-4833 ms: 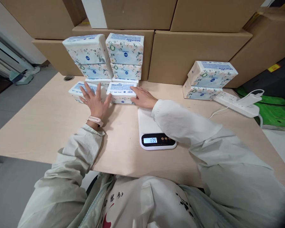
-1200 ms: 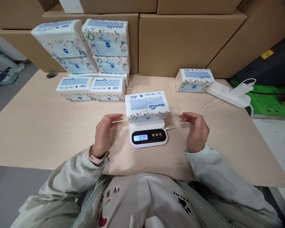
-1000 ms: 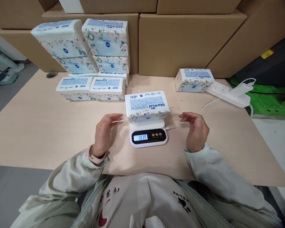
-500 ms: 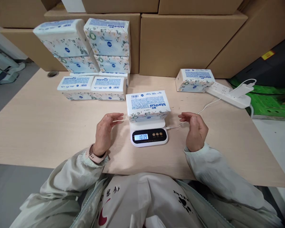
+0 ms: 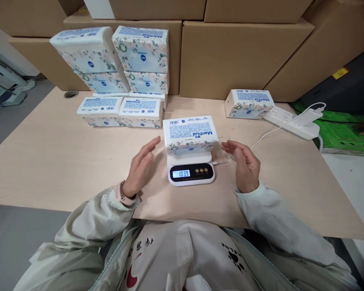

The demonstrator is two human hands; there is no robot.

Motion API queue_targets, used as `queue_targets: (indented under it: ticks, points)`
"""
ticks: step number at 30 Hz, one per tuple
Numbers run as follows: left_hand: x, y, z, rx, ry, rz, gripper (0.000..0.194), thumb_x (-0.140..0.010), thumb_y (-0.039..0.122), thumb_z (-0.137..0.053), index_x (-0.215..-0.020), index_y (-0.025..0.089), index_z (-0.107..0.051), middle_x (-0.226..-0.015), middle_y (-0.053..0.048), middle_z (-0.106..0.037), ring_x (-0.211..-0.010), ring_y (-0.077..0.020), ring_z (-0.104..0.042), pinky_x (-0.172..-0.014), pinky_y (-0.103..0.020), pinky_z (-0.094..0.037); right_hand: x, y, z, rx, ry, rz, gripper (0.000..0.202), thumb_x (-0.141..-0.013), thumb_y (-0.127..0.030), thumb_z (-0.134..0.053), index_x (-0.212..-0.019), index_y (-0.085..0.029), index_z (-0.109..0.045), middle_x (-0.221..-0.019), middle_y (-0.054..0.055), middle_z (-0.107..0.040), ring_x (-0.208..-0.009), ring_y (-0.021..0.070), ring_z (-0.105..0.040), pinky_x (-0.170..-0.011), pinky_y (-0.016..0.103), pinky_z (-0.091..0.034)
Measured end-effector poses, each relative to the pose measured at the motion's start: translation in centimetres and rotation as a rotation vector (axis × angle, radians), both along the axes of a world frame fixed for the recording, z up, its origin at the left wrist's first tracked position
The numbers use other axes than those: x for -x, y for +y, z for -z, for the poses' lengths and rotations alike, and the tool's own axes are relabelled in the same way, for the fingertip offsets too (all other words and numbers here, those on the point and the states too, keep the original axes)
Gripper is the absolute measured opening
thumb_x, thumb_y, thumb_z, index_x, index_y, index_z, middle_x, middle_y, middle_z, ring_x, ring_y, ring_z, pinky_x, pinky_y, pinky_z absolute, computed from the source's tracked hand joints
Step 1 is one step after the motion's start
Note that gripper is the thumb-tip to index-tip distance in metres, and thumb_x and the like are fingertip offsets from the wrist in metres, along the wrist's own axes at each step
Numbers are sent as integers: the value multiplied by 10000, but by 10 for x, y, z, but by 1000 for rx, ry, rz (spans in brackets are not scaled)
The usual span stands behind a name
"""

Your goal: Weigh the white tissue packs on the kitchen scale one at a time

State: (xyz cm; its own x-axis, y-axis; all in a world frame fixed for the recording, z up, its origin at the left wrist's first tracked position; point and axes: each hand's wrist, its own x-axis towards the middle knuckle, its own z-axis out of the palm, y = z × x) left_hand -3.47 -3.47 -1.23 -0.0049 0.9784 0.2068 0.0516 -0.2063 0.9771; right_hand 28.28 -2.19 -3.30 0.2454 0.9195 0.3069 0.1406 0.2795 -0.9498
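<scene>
Tissue pack (image 5: 190, 132) lies between left hand (image 5: 140, 166) and right hand (image 5: 245, 167), touching neither.

pale grey-green jacket (image 5: 294, 234) | gathered cuffs (image 5: 251, 194) | pink left wristband (image 5: 125, 197) | white top (image 5: 170, 250) | black paw print (image 5: 234, 257) | red mark (image 5: 131, 279)

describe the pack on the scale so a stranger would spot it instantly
Start at the pale table before the cardboard boxes. Between the left hand and right hand sits a white digital scale. The Manhua pack is the only one resting on that scale.
</scene>
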Motion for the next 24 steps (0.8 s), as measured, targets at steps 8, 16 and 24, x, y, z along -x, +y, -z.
queue_targets:
  ticks: [8, 16, 24]
  points:
    - [-14, 14, 4, -48, -30, 279, 623, -1049, 542, -645, -1626, 333, -534, -1779, -31, -372, -1688, -331, -294, -1410, -555, -256, 22, 8, -31, 206, -79, -495, 740, -1033, -709, -537, -1691, -417, -366, -1796, -39, -368, -1694, 277, -315, -1425, 588, -211]
    - [31, 89, -36, -434, -3, -45, 646, -917, 644, -805, -1379, 217, -657, -1452, -63, -691, -1467, -333, -595, -1237, -472, -491, 96, 81, -81, -3, -219, -728, 1000, -978, -823, -491, -1769, -345, -110, -1858, -68, -151, -1743, 268, -148, -1449, 499, -132]
    - [90, 161, -10, -320, 130, -363, 862, -819, 715, -799, -1368, 98, -552, -1442, -101, -642, -1553, -353, -488, -1299, -488, -381, 165, 173, -56, 92, -255, -801, 1048, -871, -916, -551, -1723, -365, -287, -1837, -62, -238, -1736, 293, -182, -1437, 572, -146]
